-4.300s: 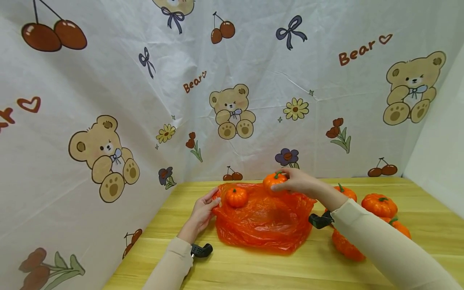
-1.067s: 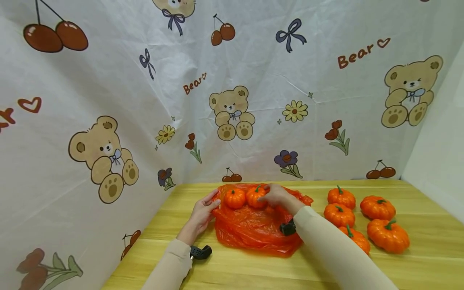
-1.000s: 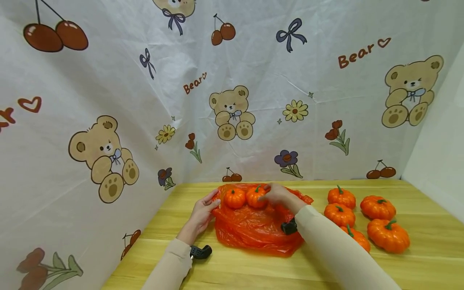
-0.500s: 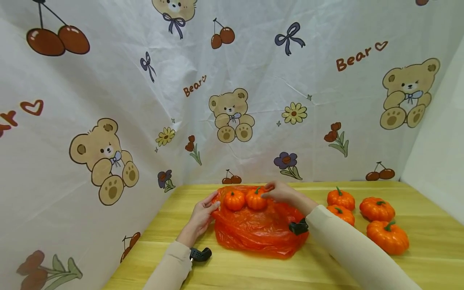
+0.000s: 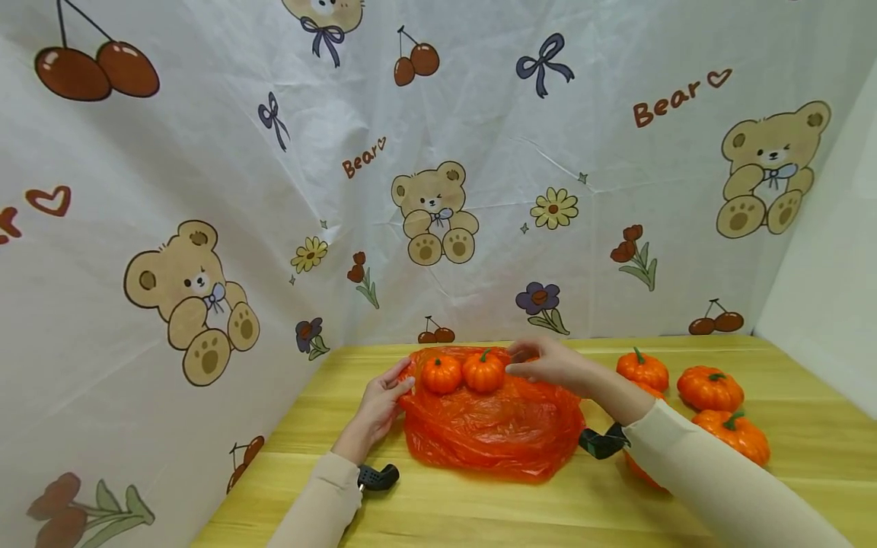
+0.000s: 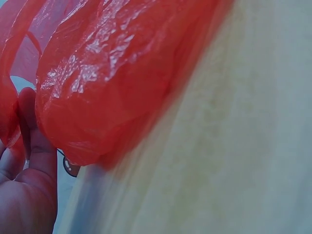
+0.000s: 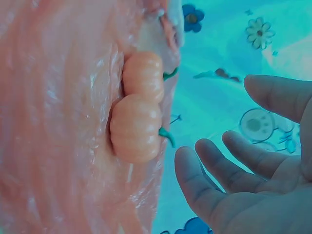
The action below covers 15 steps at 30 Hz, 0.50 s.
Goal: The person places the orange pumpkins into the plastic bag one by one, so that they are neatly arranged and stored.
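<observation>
A thin red plastic bag (image 5: 493,430) lies spread on the table, its mouth toward the back. Two small orange pumpkins (image 5: 483,371) with green stems sit side by side in it. My left hand (image 5: 378,403) pinches the bag's left edge between thumb and fingers; in the left wrist view the film hangs by the fingertips. Just right of the nearer-right pumpkin, my right hand (image 5: 548,362) hovers with nothing in it. The right wrist view shows its fingers (image 7: 195,185) spread and relaxed, apart from both pumpkins.
Several more orange pumpkins (image 5: 710,388) stand on the wooden table (image 5: 438,510) at the right, some partly hidden by the right sleeve (image 5: 719,472). A white cloth (image 5: 479,114) printed with bears rises behind and along the left.
My right hand carried a second pumpkin into the bag, set it beside the first, let go and drew back to the right. My left hand kept its hold on the bag.
</observation>
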Available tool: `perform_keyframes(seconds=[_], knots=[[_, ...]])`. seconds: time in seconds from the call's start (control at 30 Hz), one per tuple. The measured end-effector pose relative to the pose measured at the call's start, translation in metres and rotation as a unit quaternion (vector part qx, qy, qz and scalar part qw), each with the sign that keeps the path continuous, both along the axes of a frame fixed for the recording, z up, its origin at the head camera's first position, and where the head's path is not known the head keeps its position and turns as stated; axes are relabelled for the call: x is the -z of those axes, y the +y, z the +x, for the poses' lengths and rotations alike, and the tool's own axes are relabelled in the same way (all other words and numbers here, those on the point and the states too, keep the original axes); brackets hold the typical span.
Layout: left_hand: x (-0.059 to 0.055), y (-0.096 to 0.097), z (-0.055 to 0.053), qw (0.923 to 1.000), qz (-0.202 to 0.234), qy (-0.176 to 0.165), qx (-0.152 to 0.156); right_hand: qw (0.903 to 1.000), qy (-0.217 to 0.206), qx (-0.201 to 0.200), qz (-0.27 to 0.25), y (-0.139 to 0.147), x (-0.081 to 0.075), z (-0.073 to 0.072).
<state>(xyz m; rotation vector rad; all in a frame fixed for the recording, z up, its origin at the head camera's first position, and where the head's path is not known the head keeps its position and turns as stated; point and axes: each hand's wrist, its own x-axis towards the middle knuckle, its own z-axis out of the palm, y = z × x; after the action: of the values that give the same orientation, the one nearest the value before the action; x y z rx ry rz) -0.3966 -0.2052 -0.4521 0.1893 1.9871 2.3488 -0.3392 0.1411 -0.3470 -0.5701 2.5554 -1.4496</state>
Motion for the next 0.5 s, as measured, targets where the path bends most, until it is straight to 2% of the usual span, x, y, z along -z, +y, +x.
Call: perform_keyframes(seconds=[0.17,0.3,0.5], knots=[[-0.001,0.000,0.000,1.0000,-0.003,-0.002,-0.001,0.9994,0.027,-0.011,0.018,0.013,-0.006,0.024],[0.000,-0.001,-0.001,1.0000,-0.003,0.002,0.000,0.9992,0.035,-0.013,0.010,0.022,-0.014,0.041],[-0.001,-0.001,0.002,1.0000,-0.002,0.005,0.007,0.9991,0.038,-0.017,0.005,0.041,-0.021,0.059]])
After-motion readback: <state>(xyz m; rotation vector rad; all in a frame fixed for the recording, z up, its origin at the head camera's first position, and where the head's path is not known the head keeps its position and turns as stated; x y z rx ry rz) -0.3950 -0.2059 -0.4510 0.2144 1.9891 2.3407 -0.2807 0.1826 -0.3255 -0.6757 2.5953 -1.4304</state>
